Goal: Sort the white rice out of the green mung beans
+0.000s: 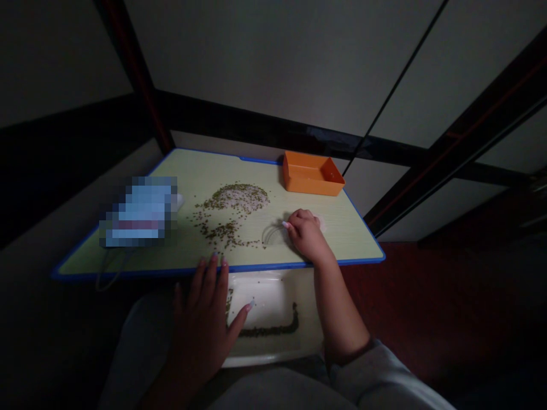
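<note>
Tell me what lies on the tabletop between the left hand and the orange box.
In the head view, a patch of small green and pale grains lies between the left hand and the orange box.

No legible txt, nos., brands or signs in view. Blue item [139, 212] w/ reddish band, left of orange box [313, 185]: pixelated, any lettering unreadable. Orange box itself: nil legible. White tray [265, 293], nearer wearer than orange box: ditto. Tabletop [205, 164] under orange box, wall [273, 62] behind: same, nil legible.
</note>
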Demonstrator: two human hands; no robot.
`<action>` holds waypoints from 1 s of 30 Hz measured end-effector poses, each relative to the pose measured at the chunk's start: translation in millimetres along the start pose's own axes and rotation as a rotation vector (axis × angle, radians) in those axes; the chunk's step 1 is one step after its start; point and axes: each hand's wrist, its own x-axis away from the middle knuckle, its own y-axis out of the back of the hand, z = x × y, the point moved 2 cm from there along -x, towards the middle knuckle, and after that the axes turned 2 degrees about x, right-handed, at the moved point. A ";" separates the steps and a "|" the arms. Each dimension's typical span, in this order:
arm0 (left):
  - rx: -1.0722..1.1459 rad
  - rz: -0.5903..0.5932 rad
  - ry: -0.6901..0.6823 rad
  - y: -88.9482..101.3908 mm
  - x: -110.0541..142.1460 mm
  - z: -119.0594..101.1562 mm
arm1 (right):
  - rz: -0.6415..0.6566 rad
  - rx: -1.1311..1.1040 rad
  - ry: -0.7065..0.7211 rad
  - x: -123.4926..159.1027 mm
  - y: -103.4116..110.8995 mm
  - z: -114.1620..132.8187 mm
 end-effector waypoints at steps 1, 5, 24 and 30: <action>0.001 0.002 0.002 0.2 -0.2 -0.1 | -0.002 -0.003 -0.001 0.1 0.2 0.1; 0.003 0.019 0.004 0.6 -1.6 -1.1 | -0.050 0.003 -0.045 -0.4 0.6 -0.3; 0.002 0.014 0.001 1.1 -0.9 -0.3 | -0.020 0.007 -0.019 0.1 1.2 1.5; 0.004 0.027 0.004 1.1 -1.4 -1.2 | -0.008 -0.019 0.009 1.6 2.4 2.4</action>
